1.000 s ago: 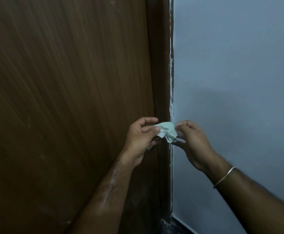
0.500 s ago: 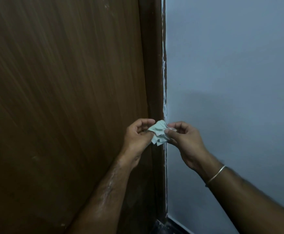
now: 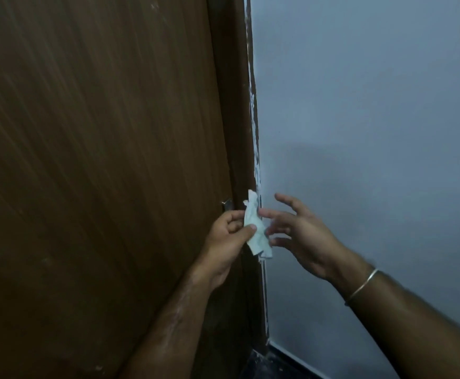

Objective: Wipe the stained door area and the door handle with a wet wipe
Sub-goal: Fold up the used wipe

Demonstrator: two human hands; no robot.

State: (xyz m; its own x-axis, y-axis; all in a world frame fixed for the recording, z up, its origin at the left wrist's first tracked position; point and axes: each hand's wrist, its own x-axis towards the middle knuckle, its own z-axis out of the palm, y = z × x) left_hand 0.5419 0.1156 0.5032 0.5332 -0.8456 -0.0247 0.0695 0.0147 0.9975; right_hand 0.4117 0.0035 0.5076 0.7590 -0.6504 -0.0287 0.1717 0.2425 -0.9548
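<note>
Dim light, soft blur. Wet wipe: pale, greenish-white, crumpled thin sheet, hanging as a long vertical strip with a ragged pointed top and a bunched lower end. It sits near frame centre, in front of the door frame, between the two hands.

Left hand: grasping the wipe, thumb tip pinching it against curled fingers at about the strip's middle, on its 9 o'clock side. Forearm comes up from 6 o'clock, with pale, dry-looking streaks on the skin.

Right hand: released, fingers spread and fairly straight, pointing toward 9 o'clock; fingertips just beside the wipe's 3 o'clock edge, contact cannot be told because of blur. Thin metal bangle on the wrist, smooth and shiny.

Door: dark brown wood-grain face, matte, long streaky grain lines, a few small pale specks at 12 o'clock and near the bottom edge. Small metallic piece, boxy and shiny, pokes out at the door's edge just at 10 o'clock from the left hand; likely the door handle, mostly hidden.

Door frame: darker brown vertical strip, with a rough white smeared line of paint or filler along its edge against the wall. Wall: flat, smooth, grey-blue. Dark skirting at the foot of the wall, 5 o'clock.
</note>
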